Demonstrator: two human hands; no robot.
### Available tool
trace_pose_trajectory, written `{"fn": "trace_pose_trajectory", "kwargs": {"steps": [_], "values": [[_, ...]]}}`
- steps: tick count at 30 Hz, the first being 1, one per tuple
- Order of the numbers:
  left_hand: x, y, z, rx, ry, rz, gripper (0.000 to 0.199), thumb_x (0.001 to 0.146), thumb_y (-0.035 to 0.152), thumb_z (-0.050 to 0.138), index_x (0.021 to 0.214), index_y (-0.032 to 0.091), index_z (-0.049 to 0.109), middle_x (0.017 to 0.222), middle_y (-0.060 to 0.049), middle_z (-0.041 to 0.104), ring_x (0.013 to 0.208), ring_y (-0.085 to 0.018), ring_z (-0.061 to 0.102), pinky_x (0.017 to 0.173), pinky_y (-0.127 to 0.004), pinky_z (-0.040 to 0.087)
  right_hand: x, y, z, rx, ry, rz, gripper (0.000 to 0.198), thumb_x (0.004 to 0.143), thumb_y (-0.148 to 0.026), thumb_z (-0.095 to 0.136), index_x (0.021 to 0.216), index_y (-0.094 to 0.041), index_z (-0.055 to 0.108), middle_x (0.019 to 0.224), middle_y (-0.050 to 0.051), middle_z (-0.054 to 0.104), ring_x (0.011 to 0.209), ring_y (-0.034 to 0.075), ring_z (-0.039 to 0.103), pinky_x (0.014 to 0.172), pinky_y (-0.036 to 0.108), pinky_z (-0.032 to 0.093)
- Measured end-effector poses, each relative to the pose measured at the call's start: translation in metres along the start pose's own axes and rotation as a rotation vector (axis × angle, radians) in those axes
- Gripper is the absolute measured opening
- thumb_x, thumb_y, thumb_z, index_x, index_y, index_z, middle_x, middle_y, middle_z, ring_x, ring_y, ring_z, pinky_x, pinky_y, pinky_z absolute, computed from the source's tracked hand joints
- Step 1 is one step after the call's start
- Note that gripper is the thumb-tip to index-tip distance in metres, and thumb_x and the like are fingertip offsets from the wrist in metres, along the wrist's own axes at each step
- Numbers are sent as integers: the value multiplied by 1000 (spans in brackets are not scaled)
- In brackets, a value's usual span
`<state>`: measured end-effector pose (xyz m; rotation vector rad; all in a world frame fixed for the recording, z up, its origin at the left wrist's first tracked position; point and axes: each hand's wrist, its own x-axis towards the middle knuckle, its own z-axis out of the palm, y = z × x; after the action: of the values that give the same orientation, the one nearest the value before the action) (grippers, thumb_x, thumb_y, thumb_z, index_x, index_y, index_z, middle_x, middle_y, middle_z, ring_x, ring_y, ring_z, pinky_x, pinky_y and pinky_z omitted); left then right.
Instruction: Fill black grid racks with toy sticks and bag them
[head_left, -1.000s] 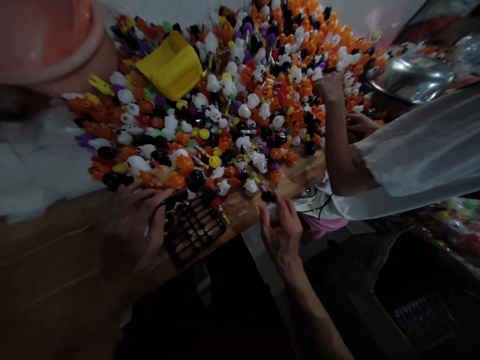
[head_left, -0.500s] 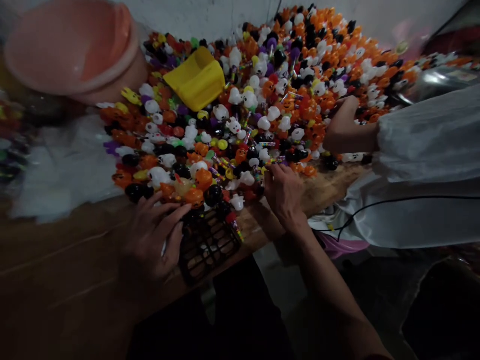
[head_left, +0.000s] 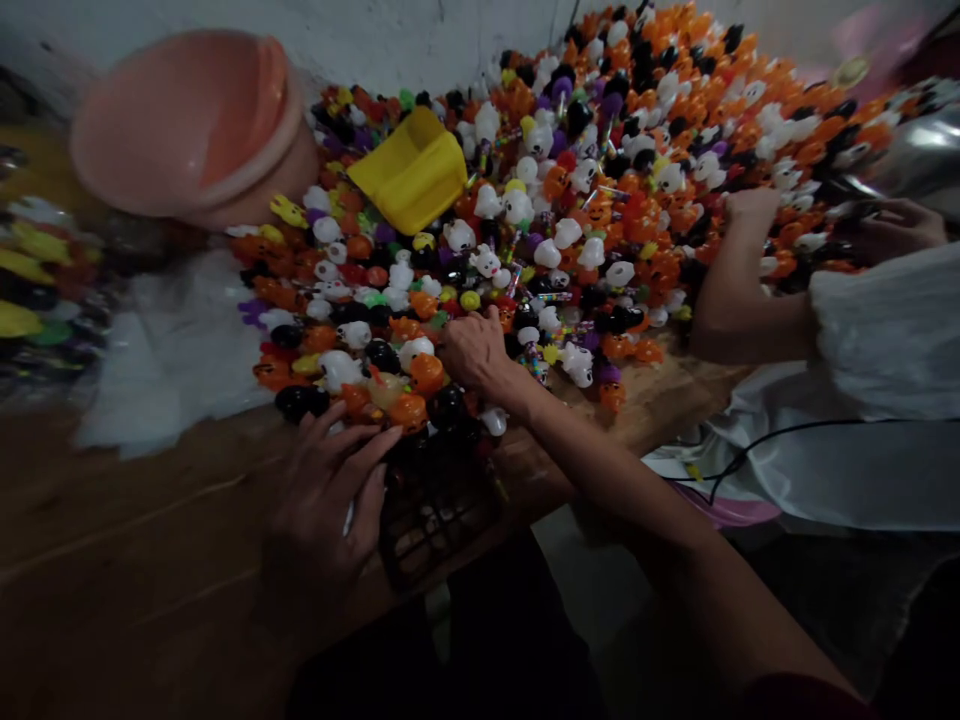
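Observation:
My left hand (head_left: pixel 330 490) rests at the left side of a dark lattice basket (head_left: pixel 439 520), its fingers spread and slightly bent. Just beyond its fingertips lie an orange pumpkin figure (head_left: pixel 409 411) and a black round figure (head_left: pixel 448 407). A thin white sliver shows under the palm; I cannot make out what it is. Reaching over the front of a heap of small plastic figures (head_left: pixel 555 255), my right hand (head_left: pixel 480 350) points its knuckles up, and its fingertips are hidden. Near its wrist sits a white figure (head_left: pixel 493 420).
A yellow scoop (head_left: pixel 412 170) lies on the heap. Behind it on the left stands a pink tub (head_left: pixel 187 130), with clear plastic bags (head_left: pixel 180 350) in front. At right, a co-worker's hands (head_left: pixel 896 230) and white sleeve (head_left: pixel 885 340) reach into the heap. A black cable (head_left: pixel 795 428) hangs below.
My right hand has moved left across the heap, behind the basket. My left hand stays by the basket. The co-worker's second hand now shows at right. The view has shifted slightly.

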<state>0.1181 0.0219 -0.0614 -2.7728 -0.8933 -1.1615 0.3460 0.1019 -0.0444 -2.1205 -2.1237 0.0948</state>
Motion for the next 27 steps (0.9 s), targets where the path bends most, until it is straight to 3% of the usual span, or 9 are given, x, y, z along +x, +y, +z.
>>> {"fn": "trace_pose_trajectory", "kwargs": {"steps": [6,9,15,20,27], "values": [[-3,-8,7,-29,60,26,46,91,5,57,134,23,60,113,-10,66,135,-33,55,120,-60,40,-12,22,-30,187,150,102,27,97,-31,57,103,-15,78,95,10,77,86,22,67,81,32,42],[-4,-10,10,-34,75,18,46,93,9,54,136,25,59,114,-10,66,136,-33,54,120,-59,41,-34,29,-33,219,258,114,22,95,-31,62,96,-16,78,94,9,77,82,20,67,73,29,40],[-5,-9,9,-46,85,14,46,94,11,54,137,27,60,114,-9,66,134,-33,55,120,-62,40,-89,36,-15,307,437,146,11,90,-27,69,90,-17,74,81,6,74,69,18,63,66,28,41],[-4,-11,3,-6,52,35,47,93,10,57,138,24,58,112,-10,66,129,-33,58,118,-60,43,-140,31,4,552,570,49,12,92,-27,68,99,-19,72,90,5,73,75,17,65,69,27,48],[-2,-6,-3,-61,6,-51,38,95,14,54,131,25,64,115,-10,66,134,-32,55,123,-58,37,-178,12,35,622,522,39,5,90,-21,68,94,-21,66,88,3,66,71,15,58,67,28,48]]}}
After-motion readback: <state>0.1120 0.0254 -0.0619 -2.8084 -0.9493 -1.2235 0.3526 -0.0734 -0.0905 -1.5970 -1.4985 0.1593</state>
